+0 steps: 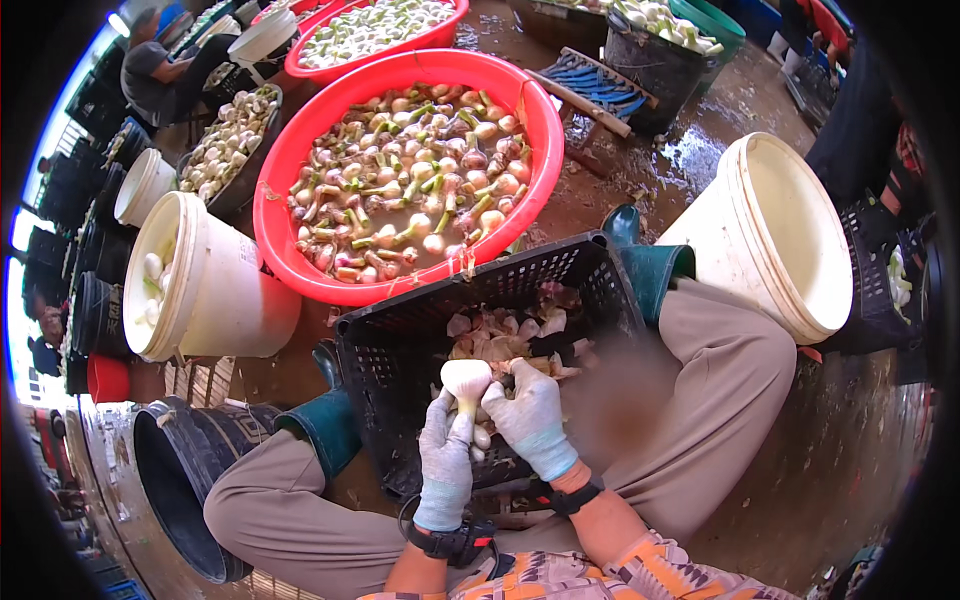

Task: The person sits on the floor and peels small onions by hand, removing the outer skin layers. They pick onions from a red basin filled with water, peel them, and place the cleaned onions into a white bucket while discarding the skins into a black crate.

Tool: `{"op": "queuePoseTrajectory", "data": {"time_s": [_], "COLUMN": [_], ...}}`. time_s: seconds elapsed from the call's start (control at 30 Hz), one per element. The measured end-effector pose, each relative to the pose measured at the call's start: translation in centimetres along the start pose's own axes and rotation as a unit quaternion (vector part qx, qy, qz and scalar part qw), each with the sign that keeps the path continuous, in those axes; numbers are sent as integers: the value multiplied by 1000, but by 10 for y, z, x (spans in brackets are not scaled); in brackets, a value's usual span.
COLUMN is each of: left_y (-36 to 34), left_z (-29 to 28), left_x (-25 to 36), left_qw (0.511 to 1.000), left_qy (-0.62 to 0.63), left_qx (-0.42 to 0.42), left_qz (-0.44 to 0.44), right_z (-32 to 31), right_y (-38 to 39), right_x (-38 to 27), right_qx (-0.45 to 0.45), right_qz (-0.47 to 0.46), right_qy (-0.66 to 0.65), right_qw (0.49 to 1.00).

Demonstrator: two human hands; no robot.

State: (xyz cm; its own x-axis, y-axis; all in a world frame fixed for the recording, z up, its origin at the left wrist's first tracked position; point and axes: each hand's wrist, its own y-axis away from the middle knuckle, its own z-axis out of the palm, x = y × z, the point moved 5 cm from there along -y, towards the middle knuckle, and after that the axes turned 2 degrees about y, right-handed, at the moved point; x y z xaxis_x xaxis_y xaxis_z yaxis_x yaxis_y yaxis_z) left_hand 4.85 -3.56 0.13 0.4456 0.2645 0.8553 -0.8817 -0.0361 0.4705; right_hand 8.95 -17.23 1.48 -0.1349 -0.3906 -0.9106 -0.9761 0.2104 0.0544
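- A white garlic bulb (466, 378) is held upright by its stem in the gloved left hand (446, 450), above the near part of a black plastic crate (385, 375).
- The gloved right hand (530, 410) is brought close beside the bulb's stem, with its fingers curled; whether anything is gripped by it cannot be told.
- Papery garlic skins (495, 335) are heaped inside the crate, which is flanked by green rubber boots (335, 430).
- A dark bucket (240, 430) is seen at the lower left.
- Beyond the crate, a red basin (548, 130) is filled with stemmed garlic bulbs (410, 185) in murky water.
- The basin is flanked by a cream bucket on the left (240, 300), where white bulbs (153, 285) are held, and a cream bucket on the right (700, 225).
- Farther off, a blue-strapped stool (590, 85), a second red basin (425, 42) and a seated person (150, 65) are seen.
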Motion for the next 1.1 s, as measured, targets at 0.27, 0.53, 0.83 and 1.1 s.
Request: {"op": "queuePoseTrajectory", "data": {"time_s": [0.27,0.53,0.83,1.1], "left_y": [-6,0,-5,-139], "left_z": [-20,-26,-80,-104], "left_x": [3,6,134,252], "left_qw": [997,947,950,942], "left_qy": [65,304,308,215], "left_qx": [33,-98,4,4], "left_qz": [-5,-38,58,258], "right_z": [1,-36,8,13], "right_y": [-18,-28,-6,-7], "right_x": [38,49,75,35], "right_qx": [-2,97,-80,-94], "right_qz": [79,55,206,-12], "right_qy": [-153,162,4,138], "right_qw": [985,981,975,986]}}
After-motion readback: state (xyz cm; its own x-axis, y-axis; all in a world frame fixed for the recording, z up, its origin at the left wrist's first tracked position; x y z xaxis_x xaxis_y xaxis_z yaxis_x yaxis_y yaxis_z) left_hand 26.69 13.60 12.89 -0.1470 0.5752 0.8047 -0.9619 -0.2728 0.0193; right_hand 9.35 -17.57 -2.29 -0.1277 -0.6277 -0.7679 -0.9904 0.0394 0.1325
